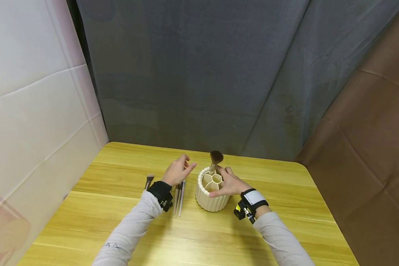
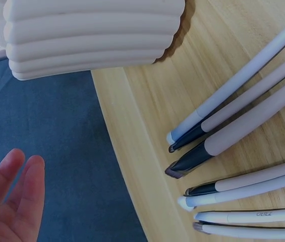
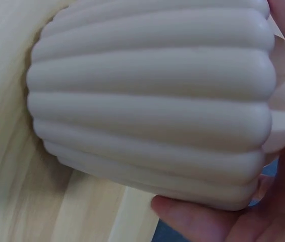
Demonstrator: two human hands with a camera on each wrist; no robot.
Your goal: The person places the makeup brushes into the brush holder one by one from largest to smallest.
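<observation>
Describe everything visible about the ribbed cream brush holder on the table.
The brush holder is a round, cream-coloured pot with rounded vertical ribs down its outside, matte and plastic-looking. Inside, thin walls split it into petal-like compartments around a small centre ring. It stands upright on the yellow wooden table. One large brown-bristled makeup brush stands in a far compartment, bristles up. The right hand rests on its rim and side; the left hand hovers apart, over loose brushes lying beside it.

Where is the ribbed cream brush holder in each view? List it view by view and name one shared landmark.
Head: ribbed cream brush holder stands mid-table, right hand on its rim.
Left wrist: its ribbed wall fills the top left.
Right wrist: its wall fills most of the picture.
Shared landmark: the yellow wooden table.
</observation>
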